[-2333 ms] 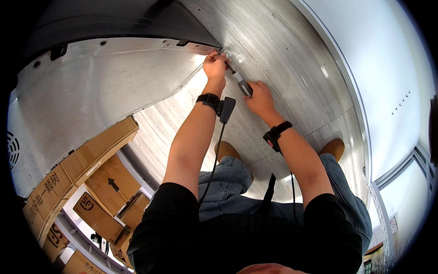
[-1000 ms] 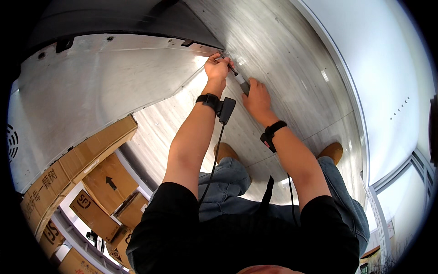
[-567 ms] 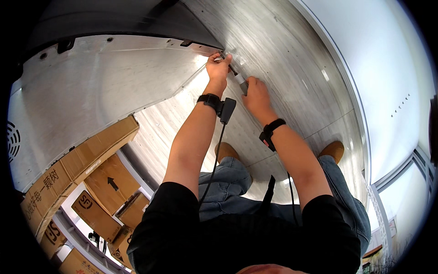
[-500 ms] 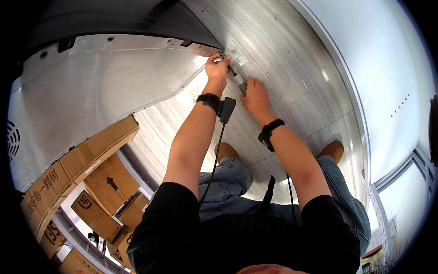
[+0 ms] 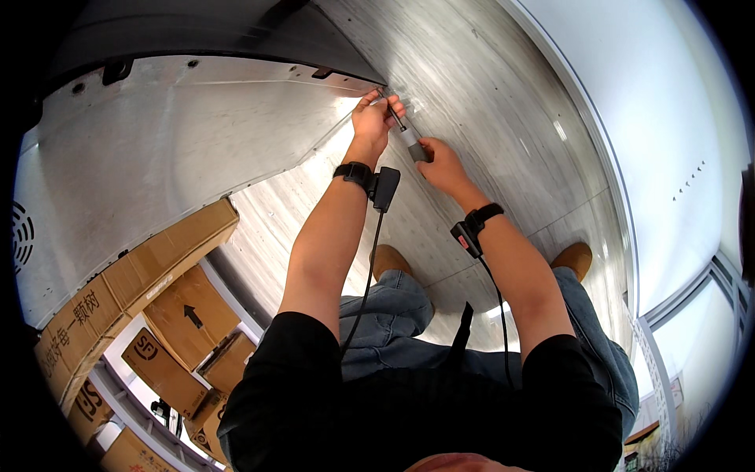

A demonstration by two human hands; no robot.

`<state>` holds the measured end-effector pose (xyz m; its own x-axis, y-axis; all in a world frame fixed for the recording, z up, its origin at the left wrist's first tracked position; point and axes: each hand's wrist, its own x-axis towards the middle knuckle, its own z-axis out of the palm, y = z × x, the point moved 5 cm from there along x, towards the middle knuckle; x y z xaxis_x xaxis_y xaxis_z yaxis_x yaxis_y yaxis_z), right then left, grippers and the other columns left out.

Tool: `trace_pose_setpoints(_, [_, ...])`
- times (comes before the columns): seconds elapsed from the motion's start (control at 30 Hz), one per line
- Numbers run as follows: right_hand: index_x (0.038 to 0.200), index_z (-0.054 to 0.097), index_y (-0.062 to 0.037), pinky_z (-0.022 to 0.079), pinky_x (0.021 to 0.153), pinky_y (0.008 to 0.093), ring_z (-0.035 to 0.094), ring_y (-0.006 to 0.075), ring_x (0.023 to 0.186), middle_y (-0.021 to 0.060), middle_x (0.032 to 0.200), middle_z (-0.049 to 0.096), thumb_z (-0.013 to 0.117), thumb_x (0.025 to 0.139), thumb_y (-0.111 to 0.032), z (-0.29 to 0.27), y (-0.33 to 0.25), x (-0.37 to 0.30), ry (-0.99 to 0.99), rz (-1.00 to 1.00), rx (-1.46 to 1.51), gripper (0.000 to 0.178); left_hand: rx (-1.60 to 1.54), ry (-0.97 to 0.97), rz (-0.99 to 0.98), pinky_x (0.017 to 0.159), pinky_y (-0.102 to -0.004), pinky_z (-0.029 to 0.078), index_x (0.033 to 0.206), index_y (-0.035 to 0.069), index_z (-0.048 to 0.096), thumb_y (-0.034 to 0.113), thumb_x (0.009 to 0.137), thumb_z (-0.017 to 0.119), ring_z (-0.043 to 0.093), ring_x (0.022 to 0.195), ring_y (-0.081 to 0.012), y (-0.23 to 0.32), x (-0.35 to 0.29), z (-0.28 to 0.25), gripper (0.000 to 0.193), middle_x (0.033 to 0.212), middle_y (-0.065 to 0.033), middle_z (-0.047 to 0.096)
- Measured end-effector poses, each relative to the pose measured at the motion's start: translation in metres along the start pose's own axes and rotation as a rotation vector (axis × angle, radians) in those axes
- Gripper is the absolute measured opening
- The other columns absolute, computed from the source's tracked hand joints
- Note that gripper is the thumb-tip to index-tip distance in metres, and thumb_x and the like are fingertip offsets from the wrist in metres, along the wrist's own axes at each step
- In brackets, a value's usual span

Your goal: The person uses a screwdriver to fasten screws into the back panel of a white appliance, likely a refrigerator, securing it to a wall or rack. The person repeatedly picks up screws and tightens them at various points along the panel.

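Observation:
A screwdriver [image 5: 412, 142] with a light and dark grey handle and a thin dark shaft slants up to the corner of a large metal panel [image 5: 197, 134]. My right hand [image 5: 443, 167] is closed round the lower end of the handle. Up at the panel's corner, my left hand [image 5: 371, 123] has its fingers curled about the shaft near the tip, some of them loosely spread. The tip and whatever it meets are hidden by the left fingers. Small holes and dark brackets line the panel's upper edge.
A long cardboard piece [image 5: 173, 252] lies along the panel's lower edge, with several cardboard boxes [image 5: 193, 315] below it at left. On the right stands a tall white panel [image 5: 668, 118]. Wood-look flooring [image 5: 487, 94] lies between. A cable [image 5: 367, 291] hangs from my left wristband.
My right hand has turned at the wrist and shifted its grip on the handle. The left fingers have spread a little; the left hand stays by the panel's corner.

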<state>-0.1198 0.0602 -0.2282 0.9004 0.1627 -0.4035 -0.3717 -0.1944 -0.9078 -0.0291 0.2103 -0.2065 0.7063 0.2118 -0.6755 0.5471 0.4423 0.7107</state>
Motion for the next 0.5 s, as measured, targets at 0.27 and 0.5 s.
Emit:
trace_pose_setpoints(0.27, [0.11,0.059,-0.0014,0.047,0.086,0.0405,0.057,0.0345,0.099,0.0179,0.104,0.055,0.073,0.068,-0.008,-0.004,-0.02,-0.009,0.078,-0.036,-0.226,0.045,0.038,0.096,-0.049,0.075,-0.0399,0.055,0.104,0.003,0.052,0.019,0.096,0.048,0.059,0.08,-0.0222,0.007,-0.001,0.004,0.018,0.092,-0.0101,0.06])
trace_pose_setpoints(0.5, [0.108,0.059,-0.0027,0.047,0.083,0.0396,0.057,0.0344,0.097,0.0163,0.103,0.056,0.075,0.066,-0.01,-0.004,-0.031,-0.017,0.093,-0.016,-0.237,0.045,0.038,0.098,-0.108,0.072,-0.0385,0.055,0.104,0.004,0.054,0.019,0.095,0.049,0.058,0.078,-0.0213,0.009,-0.003,0.005,0.018,0.088,-0.0092,0.059])
